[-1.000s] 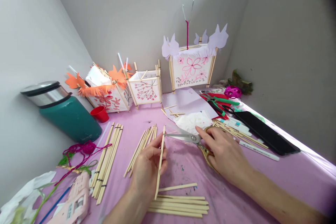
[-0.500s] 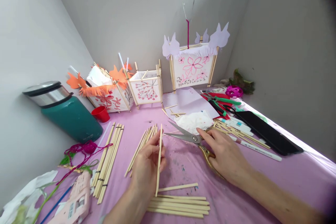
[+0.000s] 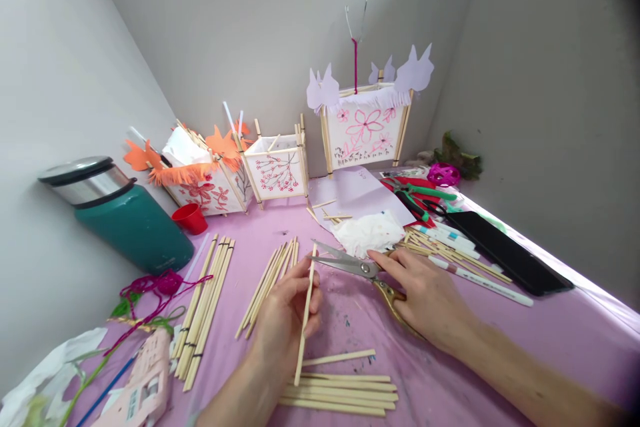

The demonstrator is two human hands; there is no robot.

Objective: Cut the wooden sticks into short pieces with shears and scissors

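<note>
My left hand [image 3: 287, 310] is closed around a thin wooden stick [image 3: 306, 320], held tilted with its tip up. My right hand [image 3: 425, 297] grips gold-handled scissors [image 3: 363, 269] by the handles, the index finger stretched along the pivot side. The scissor blades are partly apart and point left, meeting the upper end of the stick; whether they press on it I cannot tell. Below my left hand lies a row of flat wooden sticks [image 3: 345, 397], with a single stick [image 3: 340, 357] just above it. Beyond the hand is a bunch of thinner sticks [image 3: 265, 283].
Sticks bound with black bands [image 3: 210, 313], a pink glue gun [image 3: 145, 380], magenta yarn [image 3: 167, 282] and a teal bottle [image 3: 137, 227] are at left. Decorated paper lanterns [image 3: 277, 170] stand behind. White tissue [image 3: 367, 233], pliers [image 3: 423, 193], markers [image 3: 485, 283] and a black phone [image 3: 507, 250] lie at right.
The scissors have come to the stick's upper end, their blades closing somewhat. The stick has moved slightly down and right in my left hand's grip.
</note>
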